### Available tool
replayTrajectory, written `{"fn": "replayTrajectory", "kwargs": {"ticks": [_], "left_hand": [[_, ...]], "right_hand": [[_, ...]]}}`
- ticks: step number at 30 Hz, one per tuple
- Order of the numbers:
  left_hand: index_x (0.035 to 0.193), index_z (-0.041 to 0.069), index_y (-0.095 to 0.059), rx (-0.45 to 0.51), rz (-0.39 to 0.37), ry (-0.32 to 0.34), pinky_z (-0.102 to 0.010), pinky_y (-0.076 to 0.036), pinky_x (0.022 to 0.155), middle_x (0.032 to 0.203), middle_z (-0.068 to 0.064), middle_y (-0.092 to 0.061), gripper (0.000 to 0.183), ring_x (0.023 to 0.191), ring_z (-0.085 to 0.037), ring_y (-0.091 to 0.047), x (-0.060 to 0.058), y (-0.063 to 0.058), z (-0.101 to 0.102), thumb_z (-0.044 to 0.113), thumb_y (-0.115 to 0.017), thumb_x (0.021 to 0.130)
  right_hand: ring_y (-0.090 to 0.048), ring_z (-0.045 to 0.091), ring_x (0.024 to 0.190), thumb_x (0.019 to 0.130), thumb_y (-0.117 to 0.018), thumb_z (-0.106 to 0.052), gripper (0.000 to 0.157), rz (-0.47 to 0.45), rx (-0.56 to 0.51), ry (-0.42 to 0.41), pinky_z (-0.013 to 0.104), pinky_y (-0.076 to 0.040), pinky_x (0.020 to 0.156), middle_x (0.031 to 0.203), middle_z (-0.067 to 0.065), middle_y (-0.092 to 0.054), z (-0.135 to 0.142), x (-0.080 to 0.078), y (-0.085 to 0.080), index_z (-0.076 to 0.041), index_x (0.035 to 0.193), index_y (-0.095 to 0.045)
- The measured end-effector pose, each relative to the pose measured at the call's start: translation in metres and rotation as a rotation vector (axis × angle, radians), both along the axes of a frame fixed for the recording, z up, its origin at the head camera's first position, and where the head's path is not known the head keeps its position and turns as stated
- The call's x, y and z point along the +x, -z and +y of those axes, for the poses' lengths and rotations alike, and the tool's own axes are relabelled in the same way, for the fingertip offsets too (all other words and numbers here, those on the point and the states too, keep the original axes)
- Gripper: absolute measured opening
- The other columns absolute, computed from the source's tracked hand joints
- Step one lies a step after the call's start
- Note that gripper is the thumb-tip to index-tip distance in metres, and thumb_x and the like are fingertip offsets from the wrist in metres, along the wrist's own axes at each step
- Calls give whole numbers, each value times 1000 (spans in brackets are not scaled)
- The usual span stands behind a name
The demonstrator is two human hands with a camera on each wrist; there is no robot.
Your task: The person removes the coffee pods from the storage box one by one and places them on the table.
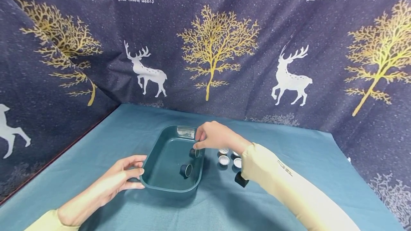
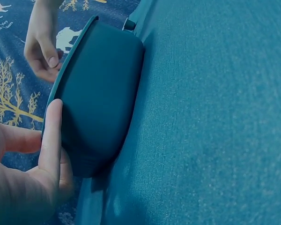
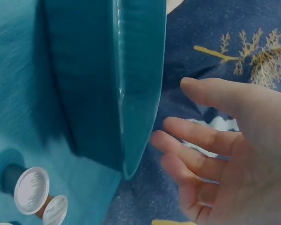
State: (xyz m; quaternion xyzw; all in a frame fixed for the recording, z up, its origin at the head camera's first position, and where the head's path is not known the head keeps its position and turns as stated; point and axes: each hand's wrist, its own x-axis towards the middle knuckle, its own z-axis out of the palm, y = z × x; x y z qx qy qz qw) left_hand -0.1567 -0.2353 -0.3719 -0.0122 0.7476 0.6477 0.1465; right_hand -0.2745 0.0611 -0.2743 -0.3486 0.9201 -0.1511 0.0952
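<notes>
A deep teal tray (image 1: 170,190) with rounded corners rests on the cloth. My left hand (image 1: 118,175) holds its near left side; in the left wrist view one finger lies along the outer wall. Over the tray's right rim hovers my right hand (image 1: 215,134), fingers loosely bent. Nothing lies between those fingers in the right wrist view, where the hand (image 3: 225,145) is apart from the tray. Inside the tray, a dark coffee capsule (image 1: 193,153) lies just below the right fingertips. Another dark capsule (image 1: 185,170) lies on its side nearer the front right.
Right of the tray stand several capsules with silvery lids (image 1: 223,160), partly hidden by the right sleeve (image 1: 266,167). A small black block (image 1: 241,180) shows at the sleeve's underside. Behind the blue tablecloth (image 1: 135,127) hangs a dark curtain (image 1: 179,106) with deer and trees.
</notes>
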Motion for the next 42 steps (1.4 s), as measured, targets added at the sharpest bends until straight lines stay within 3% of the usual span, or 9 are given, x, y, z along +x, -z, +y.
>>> {"fn": "replayTrajectory", "kwargs": {"ticks": [8, 14, 21, 24, 26, 28, 30, 36, 42], "left_hand": [[153, -2, -25, 7, 6, 6, -40, -60, 90, 145, -23, -27, 68, 130, -28, -45, 0, 0, 0, 17, -59, 97], [152, -4, -24, 12, 10, 23, -40, -61, 89, 137, -21, -31, 68, 106, -20, -57, 0, -1, 0, 17, -58, 98], [153, -4, -23, 13, -1, 20, -39, -61, 89, 134, -20, -31, 68, 98, -19, -56, 1, 0, -1, 17, -57, 98], [152, -4, -23, 15, -1, 18, -40, -61, 89, 132, -18, -32, 68, 97, -19, -53, 1, 0, 0, 16, -57, 98], [152, -4, -24, 16, -1, 15, -39, -61, 89, 130, -17, -32, 67, 97, -19, -52, 1, 0, 1, 16, -57, 98], [152, -3, -24, 16, -4, 9, -40, -61, 89, 130, -17, -32, 66, 98, -19, -50, 1, 0, 1, 15, -57, 98], [152, -3, -25, 13, -5, 6, -40, -61, 89, 132, -18, -32, 66, 98, -20, -51, 1, 0, 1, 15, -57, 98], [152, -3, -25, 8, 5, 6, -39, -61, 89, 139, -22, -31, 66, 107, -22, -56, 0, 1, 0, 17, -57, 98], [152, -3, -25, 8, 16, 2, -38, -61, 88, 140, -22, -31, 67, 114, -22, -55, 0, 2, 1, 16, -57, 97]], "right_hand": [[-62, 10, 79, 85, -76, -37, 22, 22, 144, -41, 29, -54, 69, 91, -4, -71, -29, 2, -3, -18, 96, -72], [-57, 10, 70, 84, -77, -39, 21, 33, 285, -50, 26, -49, 61, 84, -7, -67, -51, 2, -5, -20, 84, -70], [-33, 10, 54, 84, -78, -36, 44, -100, 477, -32, 25, -33, 54, 54, -8, -39, -73, -14, -9, -19, 55, -51], [-34, 10, 52, 83, -79, -33, 34, -174, 497, 32, 25, -34, 54, 60, -6, -38, -78, -19, -9, -17, 67, -54], [-42, 10, 58, 82, -80, -33, 28, -197, 497, 79, 25, -39, 58, 76, -5, -51, -78, -19, -9, -14, 94, -63], [-55, 10, 70, 80, -82, -32, 54, -191, 495, 119, 24, -47, 64, 102, -3, -60, -79, -19, -8, -15, 126, -59], [-62, 13, 84, 79, -83, -30, 70, -166, 485, 156, 26, -52, 73, 122, -2, -60, -80, -19, -6, -19, 140, -52], [-63, 15, 94, 78, -83, -30, 26, 32, 583, 152, 37, -54, 91, 111, -4, -69, -87, -19, 5, -23, 102, -75], [-56, 11, 84, 85, -76, -31, 6, 113, 843, 155, 31, -53, 80, 102, -11, -65, -102, -20, 16, -26, 87, -74]]}}
